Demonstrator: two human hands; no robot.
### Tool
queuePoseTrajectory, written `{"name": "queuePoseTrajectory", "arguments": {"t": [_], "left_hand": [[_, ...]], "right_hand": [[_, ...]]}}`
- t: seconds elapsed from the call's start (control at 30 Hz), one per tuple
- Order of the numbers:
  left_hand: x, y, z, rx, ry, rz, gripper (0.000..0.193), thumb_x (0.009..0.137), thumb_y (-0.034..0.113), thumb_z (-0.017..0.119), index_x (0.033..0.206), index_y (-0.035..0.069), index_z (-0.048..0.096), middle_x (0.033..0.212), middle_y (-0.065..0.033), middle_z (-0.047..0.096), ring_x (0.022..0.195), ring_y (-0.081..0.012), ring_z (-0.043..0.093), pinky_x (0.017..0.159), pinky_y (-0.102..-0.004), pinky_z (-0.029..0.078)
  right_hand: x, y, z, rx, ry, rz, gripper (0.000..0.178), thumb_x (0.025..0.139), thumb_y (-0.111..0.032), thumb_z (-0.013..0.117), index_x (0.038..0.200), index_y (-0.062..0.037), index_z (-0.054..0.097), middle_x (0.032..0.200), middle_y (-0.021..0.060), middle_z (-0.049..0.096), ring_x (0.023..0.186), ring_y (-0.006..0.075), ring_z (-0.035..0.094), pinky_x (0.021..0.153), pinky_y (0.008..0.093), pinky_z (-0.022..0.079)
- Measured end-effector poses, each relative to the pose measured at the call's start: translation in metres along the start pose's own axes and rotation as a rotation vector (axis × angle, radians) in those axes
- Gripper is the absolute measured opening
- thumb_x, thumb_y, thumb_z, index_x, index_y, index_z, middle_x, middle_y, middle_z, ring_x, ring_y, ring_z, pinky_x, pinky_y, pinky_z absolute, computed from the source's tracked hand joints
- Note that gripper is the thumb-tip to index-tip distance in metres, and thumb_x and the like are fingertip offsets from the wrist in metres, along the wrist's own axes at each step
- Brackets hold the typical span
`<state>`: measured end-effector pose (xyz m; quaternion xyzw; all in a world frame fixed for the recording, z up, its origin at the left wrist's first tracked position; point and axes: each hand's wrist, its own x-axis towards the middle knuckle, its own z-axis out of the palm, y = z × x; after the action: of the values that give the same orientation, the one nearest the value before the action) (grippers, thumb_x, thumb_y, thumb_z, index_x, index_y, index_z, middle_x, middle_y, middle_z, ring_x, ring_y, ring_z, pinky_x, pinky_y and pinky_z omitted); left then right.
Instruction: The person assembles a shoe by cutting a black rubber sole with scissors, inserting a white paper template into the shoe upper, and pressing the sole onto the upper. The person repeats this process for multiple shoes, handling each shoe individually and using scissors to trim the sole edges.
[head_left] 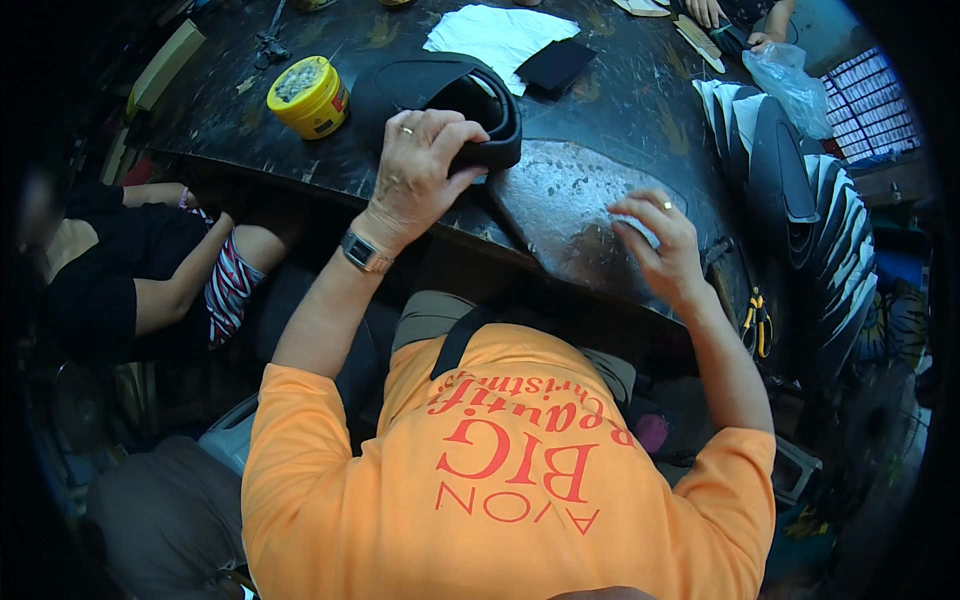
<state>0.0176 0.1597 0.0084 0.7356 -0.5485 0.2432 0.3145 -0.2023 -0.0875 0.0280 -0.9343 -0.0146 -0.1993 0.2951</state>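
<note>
A black shoe upper point(402, 88) rests at the near edge of the dark table, its rounded opening facing right. My left hand point(418, 165) is closed on the rim of that opening, thumb below and fingers over the top. Over a worn, shiny grey slab point(575, 205) hangs my right hand point(660, 240), its fingers curled toward the thumb. Something small and pale shows between them, too little of it to name. The slab lies flat and juts past the table's front edge.
A yellow tub point(310, 97) stands left of the upper. White cloth point(497, 38) and black pieces point(556, 68) lie behind. Stacked black uppers with pale linings point(790, 190) line the right, near yellow-handled pliers point(757, 322). People sit at left and far right; a co-worker's hand point(706, 12) shows.
</note>
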Motion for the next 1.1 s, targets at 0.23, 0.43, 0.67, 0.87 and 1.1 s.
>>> {"name": "queuePoseTrajectory", "arguments": {"t": [0.23,0.43,0.67,0.87,1.1], "left_hand": [[0.03,-0.012,-0.033,-0.315,-0.051,-0.136,0.032,0.075,0.005,0.086,0.101,0.009,0.068,0.1,-0.003,0.068,0.099,-0.0217,0.064,0.091,-0.0361,0.048],[0.065,0.015,-0.117,-1.026,0.491,-0.248,0.037,0.092,0.017,0.07,0.124,0.007,0.056,0.113,-0.0065,0.065,0.105,-0.0165,0.063,0.089,-0.0304,0.053],[0.086,0.053,-0.049,-2.101,0.143,-0.257,0.039,0.101,0.027,0.061,0.131,0.003,0.054,0.109,-0.008,0.066,0.098,-0.0193,0.063,0.09,-0.0321,0.048],[0.049,0.074,0.132,-1.95,-0.069,-1.096,0.023,0.106,0.026,0.057,0.115,0.006,0.065,0.098,-0.0046,0.069,0.082,-0.0161,0.063,0.075,-0.0319,0.052],[0.053,0.077,0.121,-1.177,-0.012,-0.742,0.035,0.104,0.022,0.059,0.137,0.009,0.06,0.113,-0.0064,0.065,0.108,-0.0193,0.063,0.093,-0.0354,0.052]], "right_hand": [[-0.067,-0.003,-0.004,0.141,0.118,0.24,0.014,0.089,0.003,0.069,0.102,0.0005,0.072,0.094,0.0114,0.068,0.086,0.0224,0.067,0.077,0.0297,0.052],[-0.091,-0.002,-0.007,0.257,0.336,0.313,0.014,0.092,0.001,0.068,0.104,0.001,0.072,0.096,0.0098,0.069,0.089,0.0184,0.066,0.081,0.0285,0.051],[-0.115,0.01,-0.022,0.286,0.579,0.46,0.015,0.094,-0.002,0.067,0.108,0.0004,0.072,0.095,0.0058,0.067,0.09,0.0136,0.065,0.083,0.0258,0.051],[-0.132,0.003,-0.04,0.309,0.7,0.555,0.014,0.093,0.0,0.068,0.106,0.0009,0.073,0.095,0.0059,0.068,0.089,0.0137,0.065,0.082,0.0256,0.051],[-0.12,-0.019,-0.012,-0.037,0.299,0.263,0.018,0.086,0.0,0.072,0.103,-0.0017,0.074,0.103,0.0123,0.069,0.098,0.0262,0.065,0.086,0.0335,0.051]]}}
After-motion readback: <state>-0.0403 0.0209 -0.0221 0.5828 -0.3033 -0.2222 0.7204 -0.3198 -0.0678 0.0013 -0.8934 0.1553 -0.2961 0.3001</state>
